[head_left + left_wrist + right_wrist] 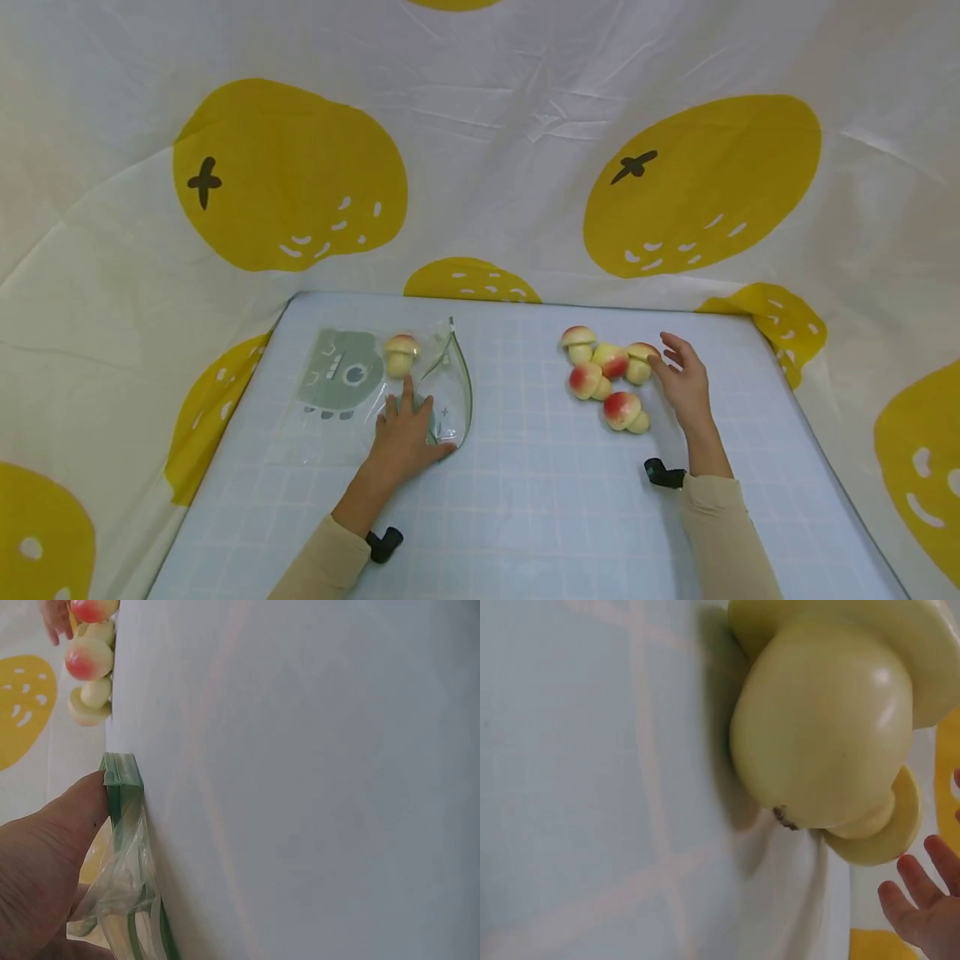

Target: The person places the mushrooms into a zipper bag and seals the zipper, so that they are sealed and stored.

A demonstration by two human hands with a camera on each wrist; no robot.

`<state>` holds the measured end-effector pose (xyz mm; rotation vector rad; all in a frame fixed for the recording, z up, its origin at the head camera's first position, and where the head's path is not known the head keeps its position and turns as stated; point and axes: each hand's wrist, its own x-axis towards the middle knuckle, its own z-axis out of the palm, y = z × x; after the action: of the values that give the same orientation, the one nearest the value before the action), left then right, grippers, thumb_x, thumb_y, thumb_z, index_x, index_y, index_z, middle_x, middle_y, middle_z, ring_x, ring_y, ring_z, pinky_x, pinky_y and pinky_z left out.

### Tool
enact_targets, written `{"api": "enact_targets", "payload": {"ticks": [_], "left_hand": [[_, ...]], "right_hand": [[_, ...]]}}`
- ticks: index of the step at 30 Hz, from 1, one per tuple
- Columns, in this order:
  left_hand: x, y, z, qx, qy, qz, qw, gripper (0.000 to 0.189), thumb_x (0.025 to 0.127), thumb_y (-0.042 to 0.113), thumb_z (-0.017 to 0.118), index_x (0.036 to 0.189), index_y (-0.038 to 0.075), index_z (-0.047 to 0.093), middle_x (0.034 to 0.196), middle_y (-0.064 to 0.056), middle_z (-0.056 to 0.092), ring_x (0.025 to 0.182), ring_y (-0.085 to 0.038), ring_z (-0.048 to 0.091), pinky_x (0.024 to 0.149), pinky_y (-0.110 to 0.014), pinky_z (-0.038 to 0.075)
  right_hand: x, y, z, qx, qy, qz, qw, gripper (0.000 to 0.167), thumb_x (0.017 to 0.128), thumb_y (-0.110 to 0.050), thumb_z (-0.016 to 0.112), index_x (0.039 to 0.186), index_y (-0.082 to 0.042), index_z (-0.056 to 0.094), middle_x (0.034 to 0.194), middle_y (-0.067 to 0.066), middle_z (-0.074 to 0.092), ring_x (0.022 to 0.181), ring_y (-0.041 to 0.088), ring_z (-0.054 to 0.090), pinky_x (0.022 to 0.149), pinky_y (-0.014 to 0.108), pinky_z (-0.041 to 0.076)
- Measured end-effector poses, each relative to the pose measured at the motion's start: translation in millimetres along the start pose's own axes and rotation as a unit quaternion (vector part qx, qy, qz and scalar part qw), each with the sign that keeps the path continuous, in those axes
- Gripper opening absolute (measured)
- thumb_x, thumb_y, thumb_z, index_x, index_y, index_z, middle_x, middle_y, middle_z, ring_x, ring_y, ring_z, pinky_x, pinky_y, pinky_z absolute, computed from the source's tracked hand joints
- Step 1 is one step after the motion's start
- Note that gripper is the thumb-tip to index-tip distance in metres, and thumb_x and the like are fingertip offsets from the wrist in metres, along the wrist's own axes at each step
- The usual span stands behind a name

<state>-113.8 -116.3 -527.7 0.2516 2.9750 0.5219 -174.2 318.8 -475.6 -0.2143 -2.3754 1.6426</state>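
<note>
My left hand (405, 442) lies with spread fingers on a clear zip bag (285, 433) printed with a grey-green monster. In the left wrist view its thumb (60, 825) rests against the green zip edge (124, 771) at the bag's open mouth. A toy mushroom (401, 354) with a red-and-yellow cap shows inside the bag, just beyond the fingertips. My right hand (684, 385), its fingers loosely bent and holding nothing, is at the right side of another mushroom (637, 367). One fingertip overlaps that cap in the head view.
Several more toy mushrooms (588, 380) are clustered left of my right hand, one (626, 412) lying closer to me. All stand on a pale checked table (525, 517). Behind it hangs a white cloth (495, 183) with yellow fruit prints.
</note>
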Motion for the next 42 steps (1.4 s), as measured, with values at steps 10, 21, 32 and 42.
{"api": "enact_targets", "payload": {"ticks": [10, 21, 32, 42], "left_hand": [[0.2, -0.2, 1.0, 0.0, -0.003, -0.002, 1.0, 0.094, 0.079, 0.058, 0.078, 0.146, 0.0, 0.048, 0.161, -0.031, 0.008, 0.136, -0.063, 0.023, 0.098, -0.073, 0.034], [-0.5, 0.0, -0.6, 0.0, 0.0, 0.001, 1.0, 0.097, 0.078, 0.059, 0.079, 0.146, -0.003, 0.047, 0.161, -0.031, 0.009, 0.136, -0.062, 0.024, 0.098, -0.073, 0.034], [-0.7, 0.1, -1.2, 0.004, 0.004, 0.002, 1.0, 0.099, 0.078, 0.059, 0.079, 0.145, -0.006, 0.047, 0.16, -0.032, 0.012, 0.135, -0.062, 0.026, 0.097, -0.073, 0.034], [-1.6, -0.1, -1.7, 0.004, 0.003, 0.006, 1.0, 0.098, 0.079, 0.059, 0.079, 0.145, -0.006, 0.046, 0.161, -0.031, 0.011, 0.135, -0.062, 0.026, 0.098, -0.073, 0.034]], "right_hand": [[19.8, 47.4, -6.3, -0.02, -0.047, 0.034, 0.9981, 0.064, 0.098, -0.013, 0.064, 0.154, -0.002, 0.034, 0.151, 0.03, 0.037, 0.128, 0.045, 0.045, 0.083, 0.012, 0.04], [26.2, 50.8, -5.2, -0.054, -0.106, 0.067, 0.9906, 0.074, 0.097, -0.017, 0.067, 0.157, -0.003, 0.026, 0.152, 0.032, 0.031, 0.123, 0.043, 0.048, 0.079, 0.015, 0.041], [29.5, 53.4, -2.2, -0.077, -0.108, 0.078, 0.988, 0.074, 0.097, -0.02, 0.068, 0.156, -0.003, 0.029, 0.147, 0.033, 0.037, 0.092, 0.024, 0.06, 0.071, 0.017, 0.048], [26.5, 54.9, -1.7, -0.027, -0.083, 0.099, 0.9913, 0.07, 0.095, -0.016, 0.069, 0.153, 0.0, 0.033, 0.148, 0.031, 0.034, 0.081, 0.002, 0.056, 0.072, 0.019, 0.053]]}}
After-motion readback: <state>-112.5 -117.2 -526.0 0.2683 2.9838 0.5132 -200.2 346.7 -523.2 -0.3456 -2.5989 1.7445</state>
